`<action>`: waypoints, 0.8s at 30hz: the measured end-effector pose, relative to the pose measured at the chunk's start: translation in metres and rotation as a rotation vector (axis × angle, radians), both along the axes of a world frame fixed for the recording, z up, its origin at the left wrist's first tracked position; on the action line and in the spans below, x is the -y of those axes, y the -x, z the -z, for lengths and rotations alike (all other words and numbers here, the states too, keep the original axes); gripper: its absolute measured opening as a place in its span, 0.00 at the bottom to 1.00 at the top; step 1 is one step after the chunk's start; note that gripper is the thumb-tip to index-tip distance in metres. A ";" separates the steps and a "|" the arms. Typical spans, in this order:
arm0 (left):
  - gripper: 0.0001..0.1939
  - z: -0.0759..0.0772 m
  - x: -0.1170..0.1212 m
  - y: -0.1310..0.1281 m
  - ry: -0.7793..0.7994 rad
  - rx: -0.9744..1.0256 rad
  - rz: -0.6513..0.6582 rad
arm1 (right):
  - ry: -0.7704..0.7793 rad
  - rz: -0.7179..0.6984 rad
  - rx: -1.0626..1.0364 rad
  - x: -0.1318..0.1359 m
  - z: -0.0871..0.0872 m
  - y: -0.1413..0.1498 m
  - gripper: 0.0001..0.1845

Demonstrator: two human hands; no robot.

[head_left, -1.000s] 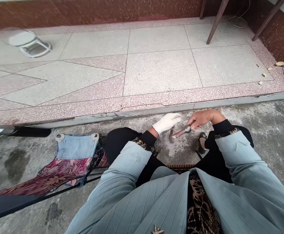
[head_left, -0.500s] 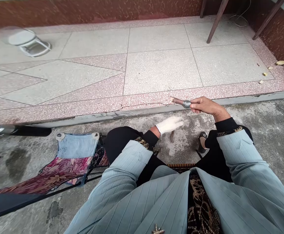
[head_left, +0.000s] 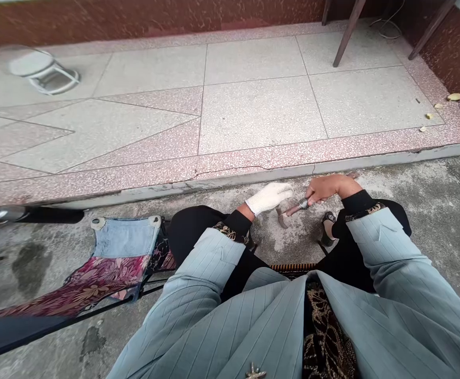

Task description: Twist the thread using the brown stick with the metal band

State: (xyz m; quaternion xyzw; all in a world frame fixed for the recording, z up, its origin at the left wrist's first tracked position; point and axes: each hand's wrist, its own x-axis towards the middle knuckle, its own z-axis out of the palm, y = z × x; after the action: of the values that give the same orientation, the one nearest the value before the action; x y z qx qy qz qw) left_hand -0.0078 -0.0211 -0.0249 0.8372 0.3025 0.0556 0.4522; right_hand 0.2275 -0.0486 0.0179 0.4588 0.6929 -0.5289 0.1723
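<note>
My left hand [head_left: 269,199] wears a white knit glove, its fingers curled over the top of a small brownish metal piece [head_left: 281,218] that stands on the concrete. My bare right hand [head_left: 330,188] grips a short brownish rod [head_left: 293,210] with a metal band [head_left: 303,203]. The rod's far end points down-left, close to the metal piece. Its near end is hidden in my fist. Both hands are over the rough concrete floor [head_left: 289,242], between my knees, which are covered in dark cloth.
A low kerb [head_left: 253,176] runs just beyond my hands, below pink and grey terrazzo paving. A sandalled foot [head_left: 328,229] is to the right. A folding seat of denim and floral cloth [head_left: 123,252] is to the left, and wooden legs [head_left: 348,31] stand at the back.
My right hand has come down with the rod from its raised position over the kerb to just beside the metal piece. My gloved left hand has stayed nearly in place.
</note>
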 end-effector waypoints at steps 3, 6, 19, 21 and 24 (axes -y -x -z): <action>0.19 -0.005 0.000 0.003 0.091 0.059 -0.072 | 0.028 0.177 -0.417 0.006 -0.014 -0.013 0.23; 0.19 -0.008 0.005 0.000 0.156 0.061 -0.101 | -0.176 0.534 -0.686 0.007 -0.020 -0.023 0.22; 0.17 -0.004 0.016 -0.010 0.161 -0.041 0.245 | -0.430 0.229 0.441 -0.010 0.003 -0.005 0.16; 0.17 -0.003 0.014 -0.008 0.129 -0.048 0.214 | -0.252 0.064 0.456 -0.008 0.005 0.001 0.16; 0.17 -0.003 0.008 -0.003 0.181 0.011 0.048 | -0.052 -0.028 0.305 -0.006 0.008 0.002 0.14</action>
State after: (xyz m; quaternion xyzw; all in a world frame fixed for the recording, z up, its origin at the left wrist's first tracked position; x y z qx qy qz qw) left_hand -0.0043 -0.0291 -0.0217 0.7996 0.2838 0.0218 0.5289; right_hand 0.2253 -0.0429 0.0095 0.5283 0.6784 -0.4327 0.2711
